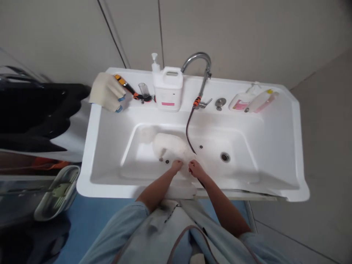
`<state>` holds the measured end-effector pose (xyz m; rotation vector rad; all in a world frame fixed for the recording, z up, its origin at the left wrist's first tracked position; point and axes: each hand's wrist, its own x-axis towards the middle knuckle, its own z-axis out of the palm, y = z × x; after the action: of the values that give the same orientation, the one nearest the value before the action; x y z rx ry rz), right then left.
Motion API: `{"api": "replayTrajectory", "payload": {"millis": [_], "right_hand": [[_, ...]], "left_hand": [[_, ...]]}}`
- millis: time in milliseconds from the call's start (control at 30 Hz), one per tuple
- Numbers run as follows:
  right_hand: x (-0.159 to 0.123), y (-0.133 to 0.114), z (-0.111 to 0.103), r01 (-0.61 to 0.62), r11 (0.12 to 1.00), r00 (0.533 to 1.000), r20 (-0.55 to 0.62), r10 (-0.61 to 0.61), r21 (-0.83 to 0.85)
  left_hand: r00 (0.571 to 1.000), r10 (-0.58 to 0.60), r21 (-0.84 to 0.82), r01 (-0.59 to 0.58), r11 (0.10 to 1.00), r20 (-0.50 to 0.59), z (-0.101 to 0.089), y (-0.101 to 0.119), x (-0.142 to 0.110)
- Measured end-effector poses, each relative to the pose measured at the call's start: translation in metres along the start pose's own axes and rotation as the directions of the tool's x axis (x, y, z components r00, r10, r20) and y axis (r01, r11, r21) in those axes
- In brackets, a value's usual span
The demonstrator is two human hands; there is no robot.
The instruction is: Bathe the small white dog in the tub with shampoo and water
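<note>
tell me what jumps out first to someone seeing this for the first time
A wide white plastic sink fills the view, with the person's left hand and right hand together in its basin, touching a pale wet cloth. Behind them, a curved chrome tap trails a dark hose down into the basin, beside a white pump jug with a pink label.

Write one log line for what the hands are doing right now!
left hand: on cloth | right hand: on cloth | place: sink | hose: hangs from tap
</note>
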<state>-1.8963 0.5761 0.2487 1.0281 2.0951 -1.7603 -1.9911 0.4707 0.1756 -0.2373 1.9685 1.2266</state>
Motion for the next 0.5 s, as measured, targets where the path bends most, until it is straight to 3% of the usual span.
{"api": "replayTrajectory", "payload": {"millis": [133,267,333,400,467,500], "right_hand": [[-0.011,0.01,0.001,0.149,0.988,0.987,0.06,-0.15,0.027],[-0.016,0.017,-0.006,0.108,0.991,0.99,0.079,-0.115,0.082],[-0.016,0.017,-0.012,0.089,0.991,0.989,0.107,-0.1,0.099],[-0.017,0.015,-0.019,0.078,0.991,0.989,0.115,-0.091,0.11],[-0.015,0.011,-0.025,0.054,0.992,0.991,0.115,-0.067,0.113],[-0.013,0.008,-0.028,0.041,0.993,0.992,0.117,-0.055,0.114]], "left_hand": [[0.994,0.001,-0.188,-0.022,0.982,-0.112,-0.015,0.027,0.028],[0.966,0.1,-0.324,-0.176,0.93,-0.238,-0.039,0.061,0.059],[0.901,0.28,-0.163,-0.347,0.923,-0.332,-0.057,0.071,0.071],[0.792,0.505,0.178,-0.473,0.863,-0.342,-0.073,0.074,0.079],[0.727,0.626,0.48,-0.459,0.748,-0.28,-0.074,0.068,0.08],[0.725,0.644,0.575,-0.425,0.699,-0.246,-0.066,0.062,0.078]]}}
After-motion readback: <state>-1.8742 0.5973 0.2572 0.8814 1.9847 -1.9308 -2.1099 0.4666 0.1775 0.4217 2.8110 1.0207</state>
